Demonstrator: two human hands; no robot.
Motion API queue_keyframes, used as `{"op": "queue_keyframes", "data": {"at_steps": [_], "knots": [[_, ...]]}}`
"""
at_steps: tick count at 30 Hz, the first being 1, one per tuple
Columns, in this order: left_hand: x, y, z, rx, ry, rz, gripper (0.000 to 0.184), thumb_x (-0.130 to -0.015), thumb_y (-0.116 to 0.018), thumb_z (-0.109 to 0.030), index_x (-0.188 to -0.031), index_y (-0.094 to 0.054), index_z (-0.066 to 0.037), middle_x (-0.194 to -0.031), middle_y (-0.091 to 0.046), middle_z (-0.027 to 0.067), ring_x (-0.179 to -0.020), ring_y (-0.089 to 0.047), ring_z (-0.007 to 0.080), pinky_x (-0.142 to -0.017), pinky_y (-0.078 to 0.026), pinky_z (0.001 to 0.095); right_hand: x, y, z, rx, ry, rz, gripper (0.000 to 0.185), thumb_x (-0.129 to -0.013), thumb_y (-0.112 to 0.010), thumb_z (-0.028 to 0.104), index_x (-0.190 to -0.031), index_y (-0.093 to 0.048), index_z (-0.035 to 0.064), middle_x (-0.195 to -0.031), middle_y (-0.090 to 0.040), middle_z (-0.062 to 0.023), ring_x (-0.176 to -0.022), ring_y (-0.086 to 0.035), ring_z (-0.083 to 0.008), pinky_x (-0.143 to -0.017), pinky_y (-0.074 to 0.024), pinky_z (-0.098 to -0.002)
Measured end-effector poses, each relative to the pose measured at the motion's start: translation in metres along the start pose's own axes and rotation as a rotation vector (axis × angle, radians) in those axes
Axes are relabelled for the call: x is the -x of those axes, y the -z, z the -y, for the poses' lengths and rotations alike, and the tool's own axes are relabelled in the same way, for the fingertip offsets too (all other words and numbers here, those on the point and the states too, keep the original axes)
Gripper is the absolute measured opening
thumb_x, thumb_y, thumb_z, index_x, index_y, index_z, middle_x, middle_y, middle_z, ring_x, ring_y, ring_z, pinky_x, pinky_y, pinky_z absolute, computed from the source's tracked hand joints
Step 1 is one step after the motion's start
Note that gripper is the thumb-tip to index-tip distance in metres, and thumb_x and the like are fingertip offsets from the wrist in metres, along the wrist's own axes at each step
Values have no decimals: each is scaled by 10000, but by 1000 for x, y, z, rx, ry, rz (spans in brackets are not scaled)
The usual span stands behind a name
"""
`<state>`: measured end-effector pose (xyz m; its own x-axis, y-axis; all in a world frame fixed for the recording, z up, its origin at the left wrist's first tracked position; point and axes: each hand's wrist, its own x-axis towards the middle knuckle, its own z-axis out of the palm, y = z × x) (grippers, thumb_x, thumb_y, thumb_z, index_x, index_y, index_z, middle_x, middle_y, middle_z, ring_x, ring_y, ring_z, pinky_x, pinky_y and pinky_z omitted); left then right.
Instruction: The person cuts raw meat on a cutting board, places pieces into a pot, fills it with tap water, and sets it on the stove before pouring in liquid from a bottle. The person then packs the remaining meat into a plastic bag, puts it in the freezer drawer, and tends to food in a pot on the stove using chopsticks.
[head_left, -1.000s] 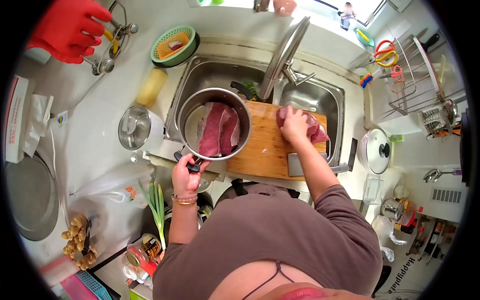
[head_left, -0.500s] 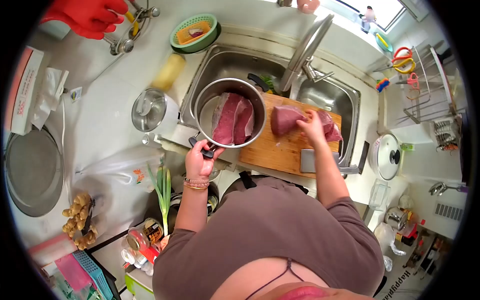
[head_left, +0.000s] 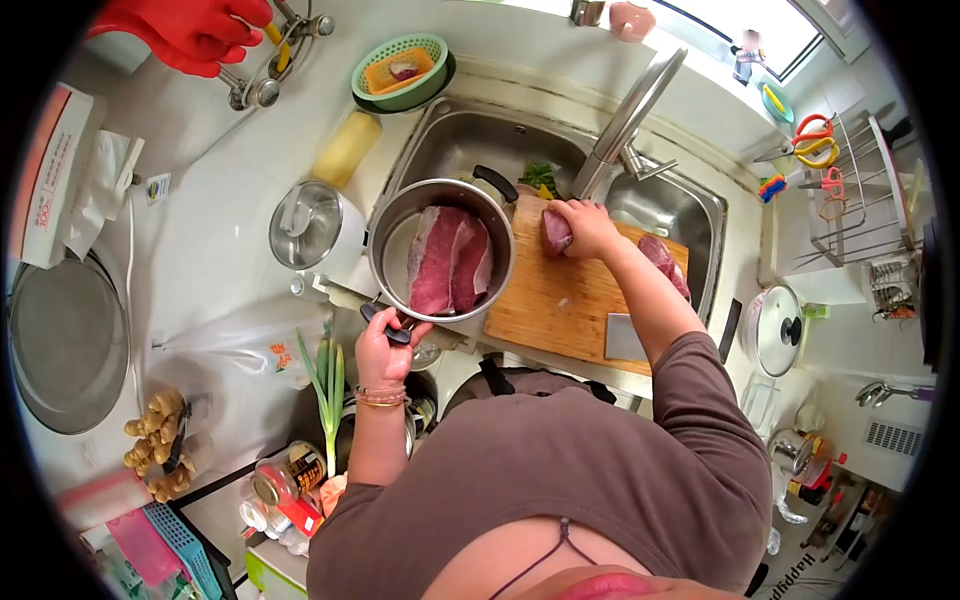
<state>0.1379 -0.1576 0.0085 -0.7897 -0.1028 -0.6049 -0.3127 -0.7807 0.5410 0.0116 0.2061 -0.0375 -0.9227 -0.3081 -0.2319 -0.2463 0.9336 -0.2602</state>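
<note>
My left hand (head_left: pixel 383 345) is closed round the black handle of a steel pot (head_left: pixel 383 275), which it holds at the sink's front left edge. Inside the pot lie slabs of raw red meat (head_left: pixel 448 262) with pale fat. My right hand (head_left: pixel 588 228) grips a piece of raw meat (head_left: pixel 556 232) at the far part of the wooden cutting board (head_left: pixel 545 300), partly covering it. Another meat piece (head_left: pixel 662 262) rests at the board's right side, partly behind my right forearm. A cleaver blade (head_left: pixel 625 338) lies flat on the board's near right corner.
Behind the board is a double steel sink (head_left: pixel 480 125) with a faucet (head_left: pixel 630 120) and green leaves (head_left: pixel 541 178) in it. A green basket (head_left: pixel 420 65) stands at the back left. Left of the pot is a lidded white container (head_left: pixel 315 225). A pot lid (head_left: pixel 778 330) leans at the right.
My right hand has moved left and away from me with the meat piece, apart from the other piece. The pot appears slightly left and lower in view, still in my left hand.
</note>
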Motion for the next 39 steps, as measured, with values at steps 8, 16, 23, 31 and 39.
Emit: {"op": "queue_keyframes", "data": {"at_steps": [8, 16, 23, 31, 39], "knots": [[26, 36, -9, 33, 0, -48, 214, -831, -523, -53, -644, -420, -57, -783, -537, 93, -851, -571, 265, -816, -520, 547, 26, -9, -7, -620, -130, -119, 711, -569, -737, 179, -1230, -476, 147, -1040, -600, -147, -972, -577, -320, -864, -452, -339], [30, 60, 5, 75, 21, -138, 173, -817, -549, -52, -680, -443, -66, -732, -505, 41, -802, -565, 229, -791, -533, 523, 73, -35, -27, -1936, -122, 52, 597, -644, -635, -38, -1220, -485, 19, -1074, -594, -72, -986, -581, -218, -859, -474, -370], [21, 74, 16, 108, -2, -150, 116, -804, -564, -62, -722, -483, -72, -669, -457, 5, -698, -538, 173, -779, -548, 492, 93, -2, 1, -1818, -17, -9, 770, -552, -627, -78, -1289, -444, 47, -1118, -581, -82, -1011, -577, -221, -859, -479, -368], [10, 84, 8, 54, -10, -213, 166, -817, -553, -114, -680, -464, -81, -707, -530, 24, -761, -588, 207, -770, -559, 471, 97, 9, 40, -540, -196, -199, 708, -578, -739, 97, -1230, -463, 107, -1108, -539, -109, -1048, -528, -272, -894, -435, -379], [3, 102, -2, -48, -53, -387, 157, -870, -558, -186, -757, -518, -85, -790, -593, 50, -771, -593, 217, -676, -555, 414, 131, -44, 54, -465, -134, -350, 653, -667, -730, 122, -1242, -427, 56, -1262, -406, -179, -1166, -423, -349, -992, -370, -405]]}}
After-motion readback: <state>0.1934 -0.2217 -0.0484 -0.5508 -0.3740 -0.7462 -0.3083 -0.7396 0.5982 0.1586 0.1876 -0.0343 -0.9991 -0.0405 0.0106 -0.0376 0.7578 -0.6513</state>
